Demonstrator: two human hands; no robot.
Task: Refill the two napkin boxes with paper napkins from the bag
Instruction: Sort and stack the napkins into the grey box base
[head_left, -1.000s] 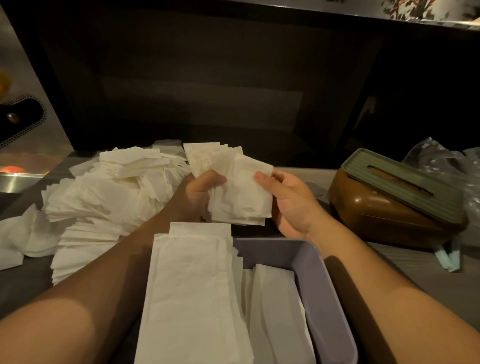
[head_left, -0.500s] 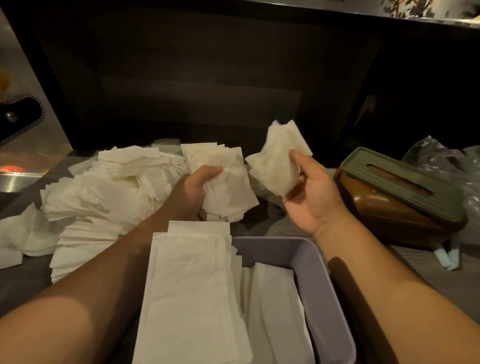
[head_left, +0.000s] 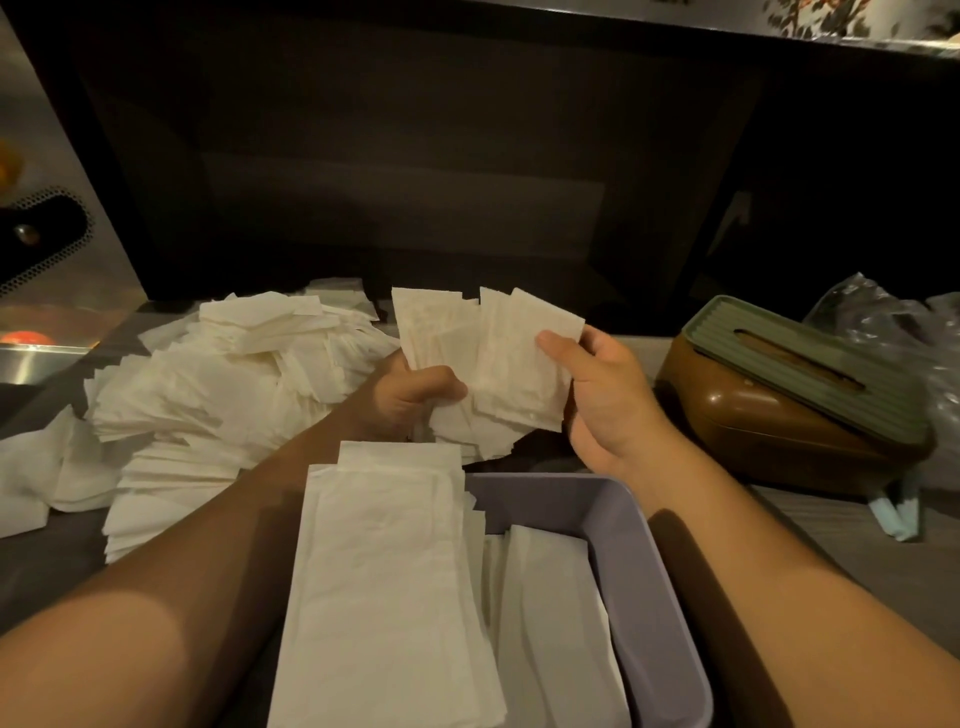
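Note:
My left hand (head_left: 410, 400) grips a fanned stack of white paper napkins (head_left: 447, 332) above the table, thumb on top. My right hand (head_left: 602, 395) pinches the rightmost napkin (head_left: 524, 364) of that fan between thumb and fingers. A big loose heap of napkins (head_left: 218, 389) lies on the table to the left. Directly below my hands an open lilac napkin box (head_left: 639, 561) holds folded napkins, with a long napkin stack (head_left: 384, 587) lying across its left side. At the right stands a brown napkin box with a green slotted lid (head_left: 789, 400).
A crumpled clear plastic bag (head_left: 893, 332) lies behind the brown box at the far right. A dark wall panel rises just behind the table. A metal surface (head_left: 31, 353) with a dark perforated opening sits at the far left. A pale blue strip (head_left: 893, 514) lies by the brown box.
My right hand, which held a separate napkin up and to the right, has come back left and laid it against the fan in my left hand.

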